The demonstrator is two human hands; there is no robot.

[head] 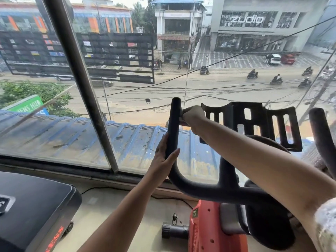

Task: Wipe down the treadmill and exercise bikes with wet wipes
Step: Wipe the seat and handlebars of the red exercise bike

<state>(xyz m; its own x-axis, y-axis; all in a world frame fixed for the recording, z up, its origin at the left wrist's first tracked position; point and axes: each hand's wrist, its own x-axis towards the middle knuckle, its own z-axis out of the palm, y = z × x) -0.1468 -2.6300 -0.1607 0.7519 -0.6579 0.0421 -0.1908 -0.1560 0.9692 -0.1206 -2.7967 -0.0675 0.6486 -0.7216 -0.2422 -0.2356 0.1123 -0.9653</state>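
Observation:
An exercise bike with an orange body (pixel 205 231) stands before me at a window. Its black handlebar's left upright (pixel 173 124) rises in the middle of the view. My left hand (pixel 164 157) holds the lower part of that upright, thumb on one side and fingers on the other. Higher up, my right hand (pixel 192 118) grips the same upright, and a sliver of white wipe (pixel 181 112) shows between the fingers and the bar. A black slotted console bracket (pixel 254 122) sits behind my right forearm. The right upright (pixel 321 135) stands untouched.
The black hood of a treadmill (pixel 34 211) fills the lower left. A large glass window (pixel 127 88) with a slanted metal strut (pixel 81 84) lies directly behind the bike. A black cable (pixel 101 189) runs along the floor under the sill.

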